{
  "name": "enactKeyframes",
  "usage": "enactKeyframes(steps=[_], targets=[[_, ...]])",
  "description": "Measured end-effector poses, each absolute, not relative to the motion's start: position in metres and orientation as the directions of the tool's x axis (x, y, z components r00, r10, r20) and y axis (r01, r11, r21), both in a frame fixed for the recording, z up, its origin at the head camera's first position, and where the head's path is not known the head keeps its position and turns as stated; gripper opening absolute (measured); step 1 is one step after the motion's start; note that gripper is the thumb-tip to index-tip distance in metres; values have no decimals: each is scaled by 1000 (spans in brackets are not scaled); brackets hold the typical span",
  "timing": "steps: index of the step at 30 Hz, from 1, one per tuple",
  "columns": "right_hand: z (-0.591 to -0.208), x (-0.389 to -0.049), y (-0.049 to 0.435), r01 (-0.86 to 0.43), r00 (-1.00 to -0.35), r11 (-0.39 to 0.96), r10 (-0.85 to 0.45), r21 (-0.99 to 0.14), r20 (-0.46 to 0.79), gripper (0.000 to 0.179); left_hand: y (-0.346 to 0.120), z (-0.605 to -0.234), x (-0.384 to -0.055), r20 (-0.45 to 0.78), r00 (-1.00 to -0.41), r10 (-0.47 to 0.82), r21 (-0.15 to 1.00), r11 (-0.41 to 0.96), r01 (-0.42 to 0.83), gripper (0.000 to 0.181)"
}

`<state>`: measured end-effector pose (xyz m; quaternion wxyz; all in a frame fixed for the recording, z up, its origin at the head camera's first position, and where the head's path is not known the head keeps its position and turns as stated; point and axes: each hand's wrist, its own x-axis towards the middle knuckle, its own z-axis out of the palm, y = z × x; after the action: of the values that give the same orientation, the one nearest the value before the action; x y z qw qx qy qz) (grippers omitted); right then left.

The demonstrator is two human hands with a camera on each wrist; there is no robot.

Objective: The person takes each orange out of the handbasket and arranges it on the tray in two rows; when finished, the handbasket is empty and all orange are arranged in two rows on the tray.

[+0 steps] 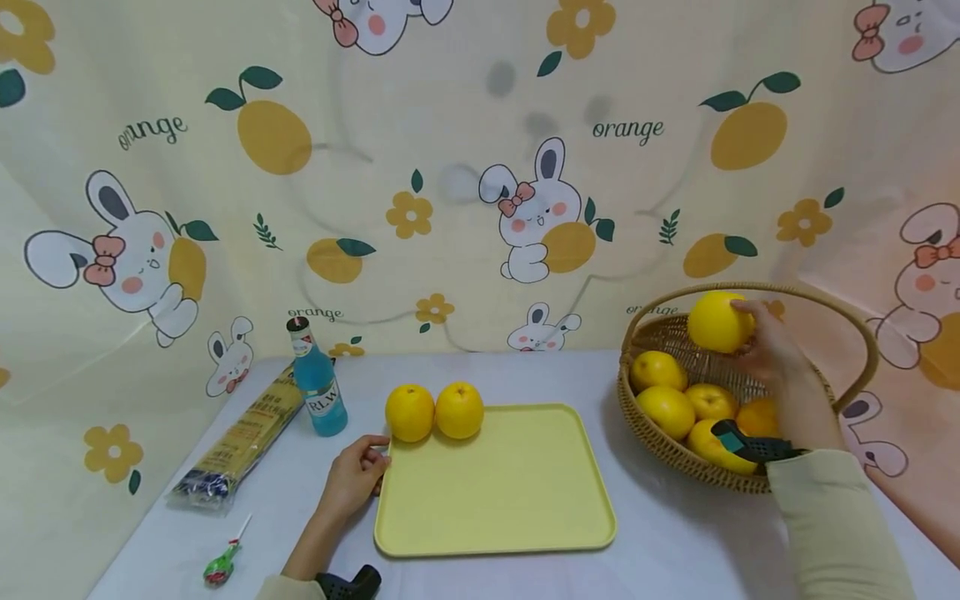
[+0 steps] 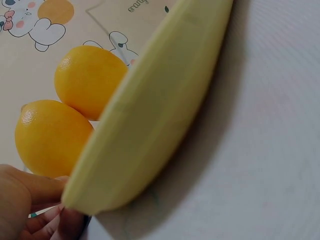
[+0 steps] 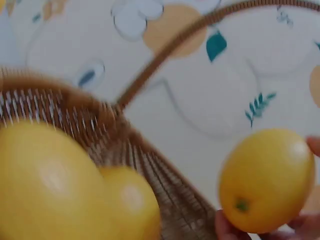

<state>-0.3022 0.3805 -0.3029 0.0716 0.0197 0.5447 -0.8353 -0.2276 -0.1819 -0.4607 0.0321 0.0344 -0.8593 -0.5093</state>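
Tray steadied, fruit aloft

Right of a rectangular pale-yellow plastic-looking tray (image 1: 502, 500), a brown woven basket with a hooped handle (image 1: 663, 333) likely keeps round yellow fruits (image 1: 665, 411) from rolling. The left hand (image 1: 352, 475) pinches the tray's left rim, probably steadying it. Right of the tray, the right hand (image 1: 772, 342) grasps a smooth yellow fruit (image 1: 716, 322), raised clear. Two glossy orange-yellow fruits (image 1: 409, 412) touch in the tray's far-left corner.

Eight visible fruits (image 1: 718, 323), one tray (image 1: 495, 492), one basket (image 1: 660, 451), one bottle (image 1: 320, 393), one packet (image 1: 243, 442), one lollipop (image 1: 220, 567).
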Motion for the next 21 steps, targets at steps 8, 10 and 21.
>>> enactKeyframes(steps=[8,10,21], targets=[[-304,-300,365,181,-983,-838,-154,-515,-96,26,-182,-459,-227,9,-995,-97,877,479,-39,30],[-303,-299,360,177,-983,-860,-134,-479,-123,25,-182,-459,-227,4,-995,-98,878,477,-43,30],[-298,-283,333,81,-995,-506,13,-859,-101,42,-182,-460,-228,-5,-994,-105,874,482,-55,29]])
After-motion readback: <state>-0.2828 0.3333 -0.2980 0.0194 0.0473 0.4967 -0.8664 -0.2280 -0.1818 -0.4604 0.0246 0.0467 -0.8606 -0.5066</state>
